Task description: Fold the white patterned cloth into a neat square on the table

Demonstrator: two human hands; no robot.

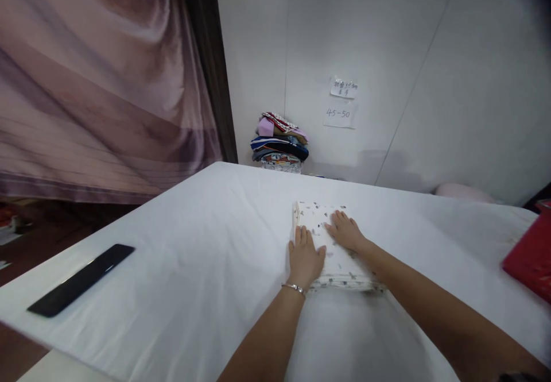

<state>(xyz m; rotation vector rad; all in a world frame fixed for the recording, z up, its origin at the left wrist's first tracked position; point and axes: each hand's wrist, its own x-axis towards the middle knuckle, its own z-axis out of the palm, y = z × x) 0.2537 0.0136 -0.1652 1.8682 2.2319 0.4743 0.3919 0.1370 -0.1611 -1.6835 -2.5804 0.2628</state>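
Note:
A folded white cloth point(340, 262) with small dark and tan printed motifs lies on the white-covered table, its layers stacked into a rectangle. My left hand point(305, 258), with a silver bracelet at the wrist, rests flat on the cloth's left edge, fingers stretched forward. Farther up on the right, my right hand point(345, 231) presses flat on its top, fingers spread. Part of the cloth's right side is hidden beneath my right forearm.
A flat black strip-like object point(81, 281) lies on the table's left. Folded fabrics point(280, 143) are stacked at the wall beyond the far edge. Red cloth point(531, 258) is at the right edge. A pinkish curtain point(99, 83) hangs at left; paper notes point(340, 115) are on the wall.

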